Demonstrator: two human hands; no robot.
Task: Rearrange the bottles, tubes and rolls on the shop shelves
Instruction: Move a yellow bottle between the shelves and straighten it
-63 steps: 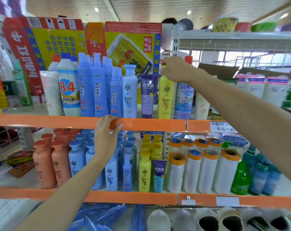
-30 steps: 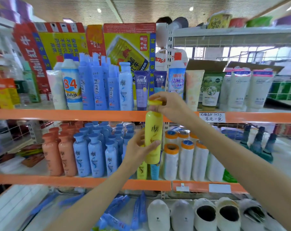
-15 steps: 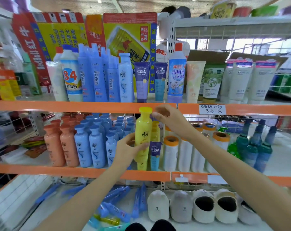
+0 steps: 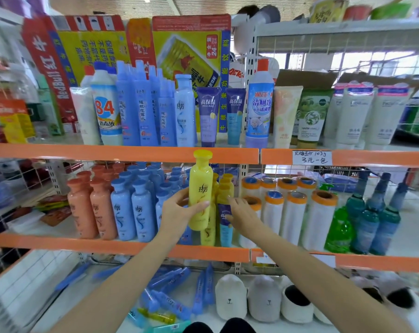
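We see our left hand (image 4: 179, 212) wrapped around a tall yellow plastic bottle with a yellow cap (image 4: 200, 188), held upright before the middle shelf's orange front edge (image 4: 83, 243). Our right hand (image 4: 242, 212), fingers relaxed and apart, touches a small blue and purple tube (image 4: 225, 227) standing near that edge.

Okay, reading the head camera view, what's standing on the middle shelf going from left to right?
Orange bottles → light blue bottles → yellow bottle gripped by the left hand → blue tube touched by the right hand → white rolls → green bottle → dark teal bottles.
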